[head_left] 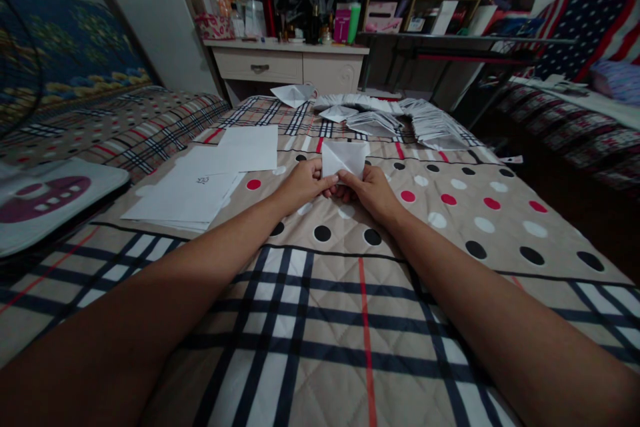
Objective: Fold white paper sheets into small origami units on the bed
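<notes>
Forearms (200, 273) nearest, crossing quilt (340, 333) from 8 and 4 o'clock. Left hand (304, 185) and right hand (376, 193) both hold folded paper (345, 155) near centre of view, each grip narrow, pinching lower edge, thumbs close. From paper: loose sheets (183, 180) at 9 o'clock, folded pieces (435, 125) at 1 to 2, another piece (293, 95) at 11.

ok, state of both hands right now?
Left hand: closed on the folded paper, at its lower left.
Right hand: closed on the folded paper, lower right.
</notes>
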### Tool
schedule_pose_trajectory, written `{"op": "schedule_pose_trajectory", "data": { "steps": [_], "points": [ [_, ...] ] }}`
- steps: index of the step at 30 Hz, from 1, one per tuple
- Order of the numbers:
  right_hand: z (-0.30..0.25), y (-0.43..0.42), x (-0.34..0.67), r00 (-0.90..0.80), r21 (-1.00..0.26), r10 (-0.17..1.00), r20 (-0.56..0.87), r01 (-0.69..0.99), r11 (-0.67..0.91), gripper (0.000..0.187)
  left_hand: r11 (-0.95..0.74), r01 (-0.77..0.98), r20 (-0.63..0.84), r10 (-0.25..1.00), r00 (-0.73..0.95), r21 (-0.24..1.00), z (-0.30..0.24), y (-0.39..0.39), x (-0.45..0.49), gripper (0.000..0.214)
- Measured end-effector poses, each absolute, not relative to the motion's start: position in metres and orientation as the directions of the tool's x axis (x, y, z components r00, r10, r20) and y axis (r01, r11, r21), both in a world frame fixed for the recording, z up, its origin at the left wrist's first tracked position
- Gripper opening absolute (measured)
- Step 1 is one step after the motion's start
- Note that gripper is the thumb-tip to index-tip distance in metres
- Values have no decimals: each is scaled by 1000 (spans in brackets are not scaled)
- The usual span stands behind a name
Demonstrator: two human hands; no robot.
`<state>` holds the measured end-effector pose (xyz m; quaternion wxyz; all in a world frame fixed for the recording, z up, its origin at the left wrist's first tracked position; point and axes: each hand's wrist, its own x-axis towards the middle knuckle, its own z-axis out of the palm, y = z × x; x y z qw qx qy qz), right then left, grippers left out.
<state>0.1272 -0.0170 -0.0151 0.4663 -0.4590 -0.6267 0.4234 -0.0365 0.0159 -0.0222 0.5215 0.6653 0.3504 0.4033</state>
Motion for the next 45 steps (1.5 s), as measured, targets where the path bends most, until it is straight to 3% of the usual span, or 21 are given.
{"op": "schedule_pose_trajectory", "data": {
  "steps": [30,40,45],
  "points": [
    [-15,-17,127,-156,-953,966,206,194,234,42,-219,40,180,881,438,975,-21,15,-37,11],
    [-16,-17,127,-146,-952,967,211,195,237,41,-216,68,166,887,430,974,-19,14,-36,3],
    [-16,-16,128,-152,-951,967,206,200,234,41,-229,49,185,879,439,972,-21,15,-37,11]
  ]
}}
